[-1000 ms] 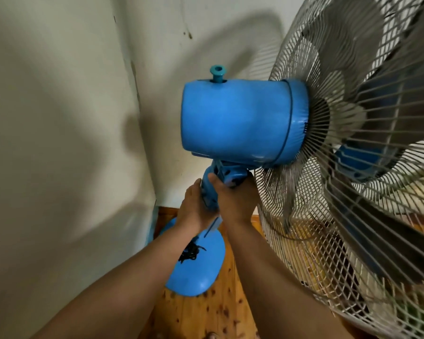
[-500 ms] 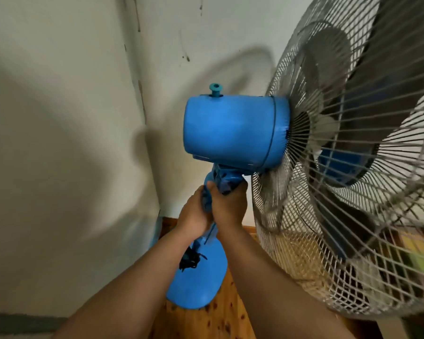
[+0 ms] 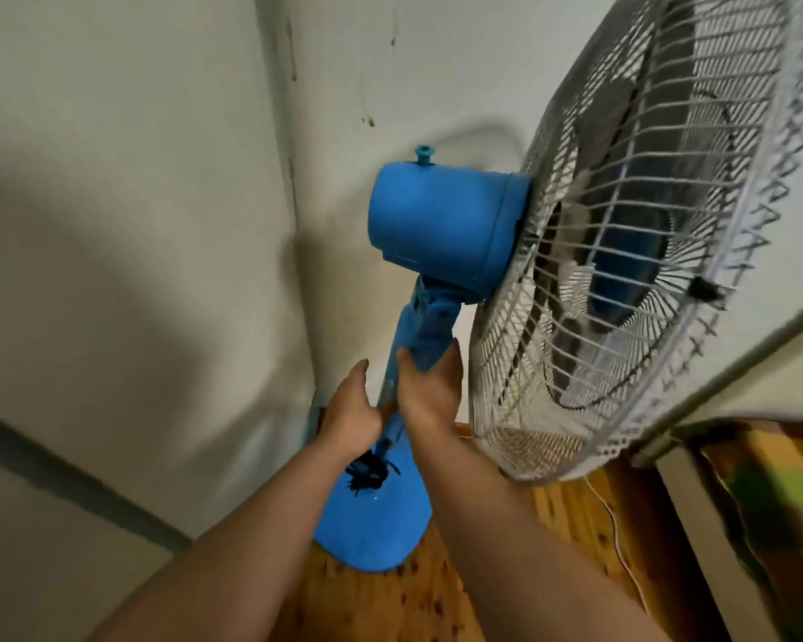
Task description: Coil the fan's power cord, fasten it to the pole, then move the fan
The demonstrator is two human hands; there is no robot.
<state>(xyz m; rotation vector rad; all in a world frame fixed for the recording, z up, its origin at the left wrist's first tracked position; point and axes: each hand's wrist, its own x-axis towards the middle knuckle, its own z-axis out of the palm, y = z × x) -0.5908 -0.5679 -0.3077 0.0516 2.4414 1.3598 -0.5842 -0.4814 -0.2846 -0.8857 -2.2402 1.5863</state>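
Both left hand (image 3: 351,412) and right hand (image 3: 430,396) touch the fan pole (image 3: 425,329).

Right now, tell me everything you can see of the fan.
The fan is a pedestal type, blue plastic by its look: a drum-shaped motor housing with a teal knob on top, a white wire grille over greyish blades, a slim pole, and a rounded base on the wooden floor in a wall corner. Its black cord is bundled low on the pole. The right hand and the left hand are at the pole; their grip is blurred.
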